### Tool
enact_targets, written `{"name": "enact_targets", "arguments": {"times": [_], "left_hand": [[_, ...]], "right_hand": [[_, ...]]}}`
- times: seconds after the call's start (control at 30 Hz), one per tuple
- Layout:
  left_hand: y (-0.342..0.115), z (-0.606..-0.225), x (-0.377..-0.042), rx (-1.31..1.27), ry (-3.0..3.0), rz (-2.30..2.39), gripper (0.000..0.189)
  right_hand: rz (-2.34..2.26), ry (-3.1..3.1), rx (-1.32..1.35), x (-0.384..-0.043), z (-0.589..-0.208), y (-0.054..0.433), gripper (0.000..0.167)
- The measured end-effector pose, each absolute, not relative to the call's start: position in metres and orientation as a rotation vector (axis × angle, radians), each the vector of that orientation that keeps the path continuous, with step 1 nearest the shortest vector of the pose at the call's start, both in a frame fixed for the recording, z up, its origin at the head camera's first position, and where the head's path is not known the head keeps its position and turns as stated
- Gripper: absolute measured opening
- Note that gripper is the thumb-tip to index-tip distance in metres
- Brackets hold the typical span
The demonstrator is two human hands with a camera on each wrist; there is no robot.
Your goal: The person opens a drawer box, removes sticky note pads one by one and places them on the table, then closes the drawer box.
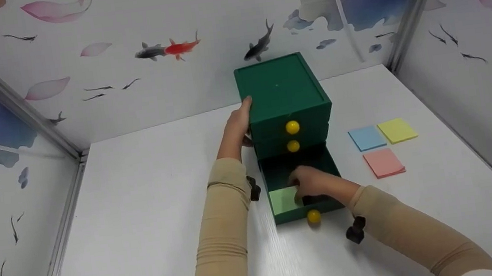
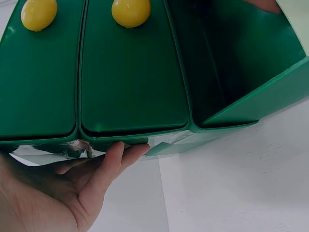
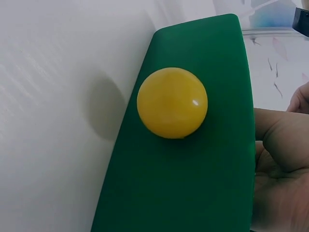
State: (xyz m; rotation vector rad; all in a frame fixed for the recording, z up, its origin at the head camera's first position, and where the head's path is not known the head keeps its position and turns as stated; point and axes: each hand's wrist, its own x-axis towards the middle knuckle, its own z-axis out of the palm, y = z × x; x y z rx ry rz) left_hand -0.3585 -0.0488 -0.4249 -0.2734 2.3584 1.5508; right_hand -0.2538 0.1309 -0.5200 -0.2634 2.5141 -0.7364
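Note:
A green drawer box (image 1: 277, 88) with yellow ball knobs stands on the white table, its bottom drawer (image 1: 280, 219) pulled out. My left hand (image 1: 240, 120) rests along the box's left side, thumb at the top edge; the left wrist view shows its fingers extended against that side. Inside the drawer is a light green sticky note pad (image 1: 284, 200), at the front left. My right hand (image 1: 311, 181) reaches down into the drawer with curled fingers, holding the pad by its right edge. Its fingertips are hidden. In the right wrist view the drawer front's yellow knob (image 3: 172, 103) blocks part of the scene.
To the right of the box lie three sticky note pads: blue (image 1: 367, 138), yellow (image 1: 397, 130) and pink (image 1: 384, 162). A patterned wall (image 1: 201, 87) rises behind the box, with side panels at left and right.

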Motion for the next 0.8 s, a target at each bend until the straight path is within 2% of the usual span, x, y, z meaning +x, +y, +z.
{"name": "enact_targets", "arguments": {"times": [0.8], "left_hand": [[-0.0496,-0.4251,-0.3598,-0.271,2.352,1.552,0.083]], "right_hand": [[-0.805,2.477,-0.389,-0.2450,-0.5160,0.1393,0.029]]}}
